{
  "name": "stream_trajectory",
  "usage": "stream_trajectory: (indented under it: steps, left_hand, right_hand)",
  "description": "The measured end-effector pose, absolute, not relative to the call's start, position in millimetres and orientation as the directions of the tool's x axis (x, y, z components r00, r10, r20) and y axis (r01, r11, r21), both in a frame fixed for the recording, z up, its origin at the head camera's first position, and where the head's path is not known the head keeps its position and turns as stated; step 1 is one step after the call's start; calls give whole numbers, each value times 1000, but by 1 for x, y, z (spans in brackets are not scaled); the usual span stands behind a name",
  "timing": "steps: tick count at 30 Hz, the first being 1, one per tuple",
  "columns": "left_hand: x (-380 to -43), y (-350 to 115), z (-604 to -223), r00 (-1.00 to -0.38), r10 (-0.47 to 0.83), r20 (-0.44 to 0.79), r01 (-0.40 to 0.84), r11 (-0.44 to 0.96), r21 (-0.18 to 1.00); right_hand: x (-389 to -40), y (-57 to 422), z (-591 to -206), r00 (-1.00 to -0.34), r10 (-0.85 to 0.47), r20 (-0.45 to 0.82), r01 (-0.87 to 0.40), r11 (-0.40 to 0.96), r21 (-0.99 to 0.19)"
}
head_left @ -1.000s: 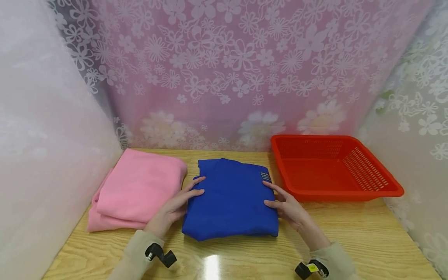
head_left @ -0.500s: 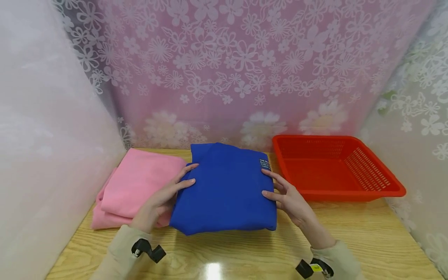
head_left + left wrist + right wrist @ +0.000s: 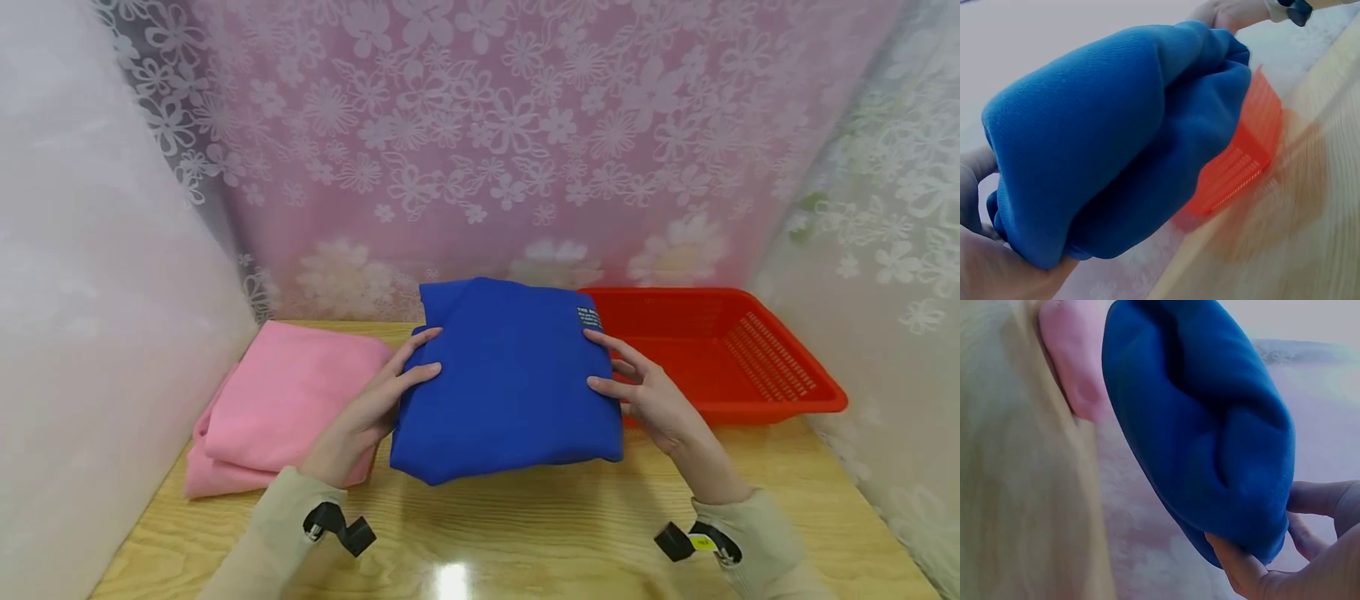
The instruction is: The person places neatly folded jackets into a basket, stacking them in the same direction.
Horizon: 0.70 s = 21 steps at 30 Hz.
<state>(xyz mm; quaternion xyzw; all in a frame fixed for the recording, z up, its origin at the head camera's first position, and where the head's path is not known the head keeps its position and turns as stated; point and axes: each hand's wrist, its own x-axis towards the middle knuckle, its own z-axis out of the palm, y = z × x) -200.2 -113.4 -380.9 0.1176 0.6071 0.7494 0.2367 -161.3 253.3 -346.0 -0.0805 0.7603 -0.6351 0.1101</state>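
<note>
A folded blue garment (image 3: 506, 383) with a small printed label near its top right corner is held up above the table. My left hand (image 3: 378, 400) grips its left side, and my right hand (image 3: 660, 400) grips the right side, fingers on top and thumbs or other fingers under the edge. In the left wrist view the thick folded layers of the garment (image 3: 1116, 144) show from the side, raised off the wood. The right wrist view shows the right fingers (image 3: 1241, 562) pinching the bundle (image 3: 1210, 425) at its end.
A folded pink cloth (image 3: 292, 400) lies on the wooden table (image 3: 487, 533) at the left. At the back right stands a red plastic basket (image 3: 795, 408), its left part hidden behind the blue garment. Floral curtains (image 3: 487, 150) enclose the back and sides.
Both hands have lifted the blue garment off the table, then carried it higher and to the right, so it now overlaps the red basket's left edge in the head view. The pink cloth has stayed put.
</note>
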Motion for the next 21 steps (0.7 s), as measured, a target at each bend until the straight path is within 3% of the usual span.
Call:
stream_trajectory:
  steps: [11, 21]
  left_hand:
    - [-230, -22, -347, -862, 506, -31, -151, -196, 969]
    - [-256, 80, -351, -858, 513, 0, -179, -298, 938]
  right_hand:
    - [-165, 323, -305, -992, -122, -24, 8, 127, -992]
    - [-192, 408, -292, -989, -72, -129, 131, -27, -991]
